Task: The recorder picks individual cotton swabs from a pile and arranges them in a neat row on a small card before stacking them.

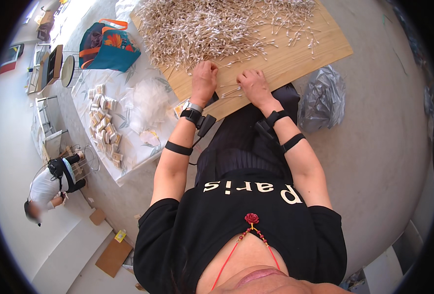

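Observation:
A large heap of cotton swabs covers much of the far part of a wooden board. My left hand is at the heap's near edge, its fingers curled inward; whatever they hold is hidden. To its right, my right hand rests low over the board with bent, closed fingers, and I cannot make out anything in them. Between the two hands, a few loose swabs lie on the board, close to the right hand. A small dark object shows at the board's near edge beside my left wrist.
On the left, a table with a pale cover holds several small packs of swabs, clear plastic bags and a blue-and-orange tote bag. A grey plastic bag sits right of my lap. Another person bends over farther left.

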Motion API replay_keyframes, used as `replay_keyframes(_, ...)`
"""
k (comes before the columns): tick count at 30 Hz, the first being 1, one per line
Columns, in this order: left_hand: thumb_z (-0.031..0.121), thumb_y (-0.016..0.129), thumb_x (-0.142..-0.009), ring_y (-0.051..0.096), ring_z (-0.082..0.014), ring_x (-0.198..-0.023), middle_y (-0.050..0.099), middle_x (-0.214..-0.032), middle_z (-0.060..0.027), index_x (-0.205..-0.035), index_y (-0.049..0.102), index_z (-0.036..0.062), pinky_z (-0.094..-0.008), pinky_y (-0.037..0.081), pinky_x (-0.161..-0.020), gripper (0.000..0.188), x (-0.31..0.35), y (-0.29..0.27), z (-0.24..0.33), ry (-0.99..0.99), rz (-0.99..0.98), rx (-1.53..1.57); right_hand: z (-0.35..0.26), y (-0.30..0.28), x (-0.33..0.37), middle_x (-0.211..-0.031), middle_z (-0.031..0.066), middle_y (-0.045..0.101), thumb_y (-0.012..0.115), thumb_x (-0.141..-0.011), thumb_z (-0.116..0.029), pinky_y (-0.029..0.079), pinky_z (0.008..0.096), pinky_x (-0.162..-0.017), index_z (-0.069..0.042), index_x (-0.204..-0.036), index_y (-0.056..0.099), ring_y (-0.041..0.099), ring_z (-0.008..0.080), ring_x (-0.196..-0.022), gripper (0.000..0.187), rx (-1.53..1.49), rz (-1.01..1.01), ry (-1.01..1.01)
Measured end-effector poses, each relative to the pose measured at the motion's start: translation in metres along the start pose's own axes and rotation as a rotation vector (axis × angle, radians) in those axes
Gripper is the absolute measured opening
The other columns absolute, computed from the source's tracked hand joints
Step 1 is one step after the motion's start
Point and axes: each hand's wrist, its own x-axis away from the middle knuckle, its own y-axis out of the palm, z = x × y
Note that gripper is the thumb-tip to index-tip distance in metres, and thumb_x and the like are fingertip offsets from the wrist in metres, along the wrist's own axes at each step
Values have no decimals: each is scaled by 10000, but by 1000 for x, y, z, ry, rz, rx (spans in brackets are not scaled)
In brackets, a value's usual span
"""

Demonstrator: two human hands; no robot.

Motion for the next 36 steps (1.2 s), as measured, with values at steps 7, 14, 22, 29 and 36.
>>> replay_keyframes(7, 78, 701, -887, 595, -372, -951, 633, -937, -138, -955, 619, 61, -478, 465, -854, 108, 19, 3, 3, 61, -103, -77, -6, -12, -1, -974, 72, 655, 719, -906, -165, 466, 430, -910, -106, -992, 686, 638, 290, -1007, 109, -152, 48, 30)
replay_keyframes(14, 85, 726, -894, 618, -369, -930, 639, -937, -156, -991, 662, 46, -466, 486, -854, 123, 37, 8, 21, 48, -85, -29, -7, -9, -1, -1052, 68, 662, 768, -855, -164, 461, 426, -935, -107, -1043, 709, 626, 284, -1056, 205, -135, 99, 85)
replay_keyframes(22, 117, 756, -861, 612, -349, -969, 636, -944, -127, -980, 675, 69, -462, 483, -841, 152, 40, -25, -18, -183, 82, -21, -3, -6, 5, -1041, 64, 659, 756, -883, -157, 465, 435, -916, -116, -1059, 708, 634, 285, -1052, 187, -164, 72, 88)
replay_keyframes(29, 152, 755, -850, 603, -346, -945, 646, -930, -110, -876, 695, 88, -477, 468, -831, 92, 41, -24, -21, -142, -56, -198, 5, -4, 7, -1017, 40, 654, 775, -857, -172, 453, 421, -919, -136, -995, 721, 628, 261, -1037, 153, -200, 60, 71)
replay_keyframes(36, 158, 749, -861, 604, -343, -975, 644, -931, -111, -872, 696, 87, -470, 453, -878, 89, 23, -9, -16, -105, -93, -151, 5, -3, 8, -999, 34, 651, 766, -864, -175, 440, 415, -917, -141, -966, 718, 630, 250, -1023, 118, -180, 73, 74)
